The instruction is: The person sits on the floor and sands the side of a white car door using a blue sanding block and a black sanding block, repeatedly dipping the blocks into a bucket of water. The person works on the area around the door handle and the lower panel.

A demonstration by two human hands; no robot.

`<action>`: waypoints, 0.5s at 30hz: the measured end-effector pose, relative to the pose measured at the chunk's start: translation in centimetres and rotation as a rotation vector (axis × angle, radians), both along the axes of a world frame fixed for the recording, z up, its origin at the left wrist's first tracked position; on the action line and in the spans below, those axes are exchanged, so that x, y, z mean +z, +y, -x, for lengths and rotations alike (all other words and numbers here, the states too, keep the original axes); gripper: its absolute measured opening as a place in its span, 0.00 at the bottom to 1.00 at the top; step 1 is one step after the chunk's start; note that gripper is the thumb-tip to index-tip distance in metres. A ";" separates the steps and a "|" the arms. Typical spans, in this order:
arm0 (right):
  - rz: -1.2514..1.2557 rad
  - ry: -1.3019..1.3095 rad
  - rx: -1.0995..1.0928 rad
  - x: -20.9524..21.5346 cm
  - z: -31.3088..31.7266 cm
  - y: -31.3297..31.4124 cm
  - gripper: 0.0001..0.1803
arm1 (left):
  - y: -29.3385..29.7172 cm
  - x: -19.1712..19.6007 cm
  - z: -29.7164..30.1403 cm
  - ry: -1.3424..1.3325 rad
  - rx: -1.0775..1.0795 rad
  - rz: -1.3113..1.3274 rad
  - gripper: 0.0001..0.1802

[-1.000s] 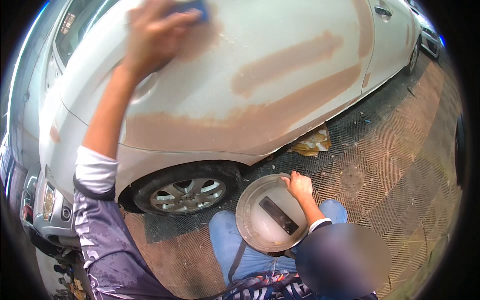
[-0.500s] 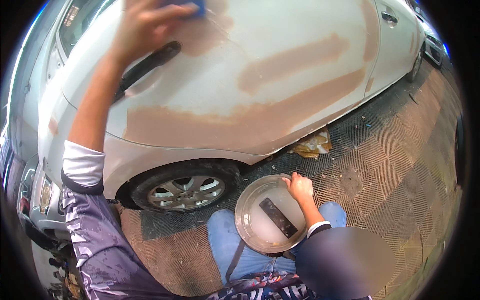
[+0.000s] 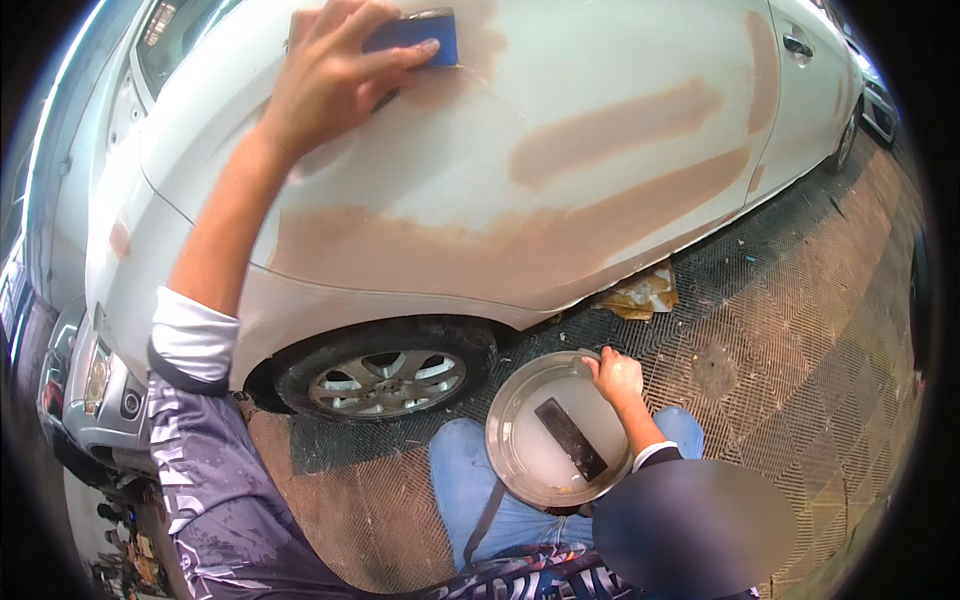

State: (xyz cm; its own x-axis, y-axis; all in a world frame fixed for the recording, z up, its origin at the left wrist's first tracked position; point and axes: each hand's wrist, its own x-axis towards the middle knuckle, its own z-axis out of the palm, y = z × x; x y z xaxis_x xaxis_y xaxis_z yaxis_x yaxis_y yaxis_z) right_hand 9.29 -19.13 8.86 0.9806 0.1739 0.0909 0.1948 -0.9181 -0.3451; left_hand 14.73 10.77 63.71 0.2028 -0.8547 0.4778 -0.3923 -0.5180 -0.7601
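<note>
My left hand (image 3: 345,75) is raised against the white car door (image 3: 620,60), its fingers wrapped round a blue sanding block (image 3: 440,42). The block lies on the panel by a tan filler patch. Behind the hand, the black door handle is mostly hidden. Down at my lap, my right hand (image 3: 617,378) grips the rim of a round metal basin (image 3: 502,440) with thumb and fingers. Cloudy, whitish liquid (image 3: 540,455) fills its bottom, and a long dark rectangular block (image 3: 571,440) lies in it.
Tan filler bands (image 3: 480,250) run along the lower car panel. Below are the wheel (image 3: 388,385) and a crumpled yellowish packet (image 3: 640,292) under the sill. My jeans-clad knees (image 3: 460,470) flank the basin on a ridged, patterned floor (image 3: 800,330). Another car (image 3: 105,400) stands at the left.
My left hand has moved down and to the right with the sanding block, now covering the door handle. My right hand keeps its hold on the basin; the whole view has shifted slightly.
</note>
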 end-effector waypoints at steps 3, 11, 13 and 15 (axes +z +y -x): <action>0.051 0.029 0.016 0.0 -0.1 -0.1 0.31 | 2.1 3.0 0.4 -0.055 -0.043 -0.028 0.18; 0.018 -0.019 0.003 0.2 0.2 -0.2 0.30 | 0.4 2.1 0.3 0.018 -0.022 -0.065 0.22; 0.020 -0.039 -0.003 0.1 0.0 -0.1 0.30 | 2.4 3.9 0.9 0.036 0.022 0.054 0.22; 0.035 -0.067 -0.002 -0.1 0.1 -0.1 0.30 | 0.5 2.1 0.3 -0.035 -0.029 -0.050 0.22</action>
State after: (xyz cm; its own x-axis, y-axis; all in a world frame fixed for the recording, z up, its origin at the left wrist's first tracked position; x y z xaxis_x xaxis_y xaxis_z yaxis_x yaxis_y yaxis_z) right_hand 9.16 -19.28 8.72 0.9728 0.1764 0.1500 0.2148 -0.9296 -0.2994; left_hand 14.41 11.25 65.81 0.1614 -0.8830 0.4408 -0.3794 -0.4679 -0.7982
